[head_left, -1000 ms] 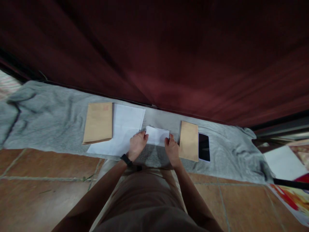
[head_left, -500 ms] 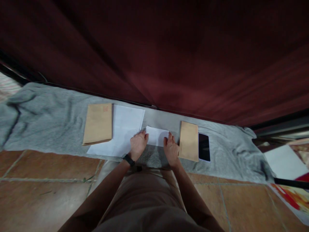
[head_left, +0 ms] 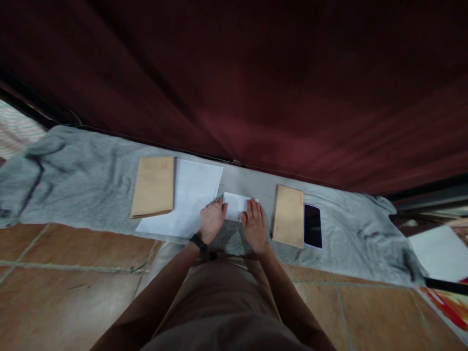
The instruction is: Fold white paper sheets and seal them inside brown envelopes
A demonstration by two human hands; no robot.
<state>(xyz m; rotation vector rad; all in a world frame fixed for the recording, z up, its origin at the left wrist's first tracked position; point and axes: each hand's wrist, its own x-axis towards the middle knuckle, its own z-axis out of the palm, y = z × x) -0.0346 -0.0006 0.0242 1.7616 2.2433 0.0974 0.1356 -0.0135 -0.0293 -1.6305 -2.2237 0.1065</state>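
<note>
A small folded white sheet of paper (head_left: 234,205) lies in front of me on the grey cloth. My left hand (head_left: 212,218), with a dark band at the wrist, is closed at its left edge, the thumb on the paper and the other fingers curled. Flat on the right part of the sheet rests my right hand (head_left: 254,225), its fingers stretched out and slightly apart. Large white sheets (head_left: 195,187) lie to the left, partly under a stack of brown envelopes (head_left: 152,187). Another brown envelope (head_left: 288,216) is to the right of my right hand.
Beside the right envelope lies a phone (head_left: 313,225) with a dark screen. The grey cloth (head_left: 84,180) covers a long narrow surface. A dark red curtain (head_left: 256,87) hangs behind it. Tiled floor (head_left: 91,292) shows below, with a white sheet-like object (head_left: 438,253) at far right.
My right hand has moved from the folded paper's right edge onto its top and flattened out. My left hand stays at the left edge. The whole view has shifted slightly.
</note>
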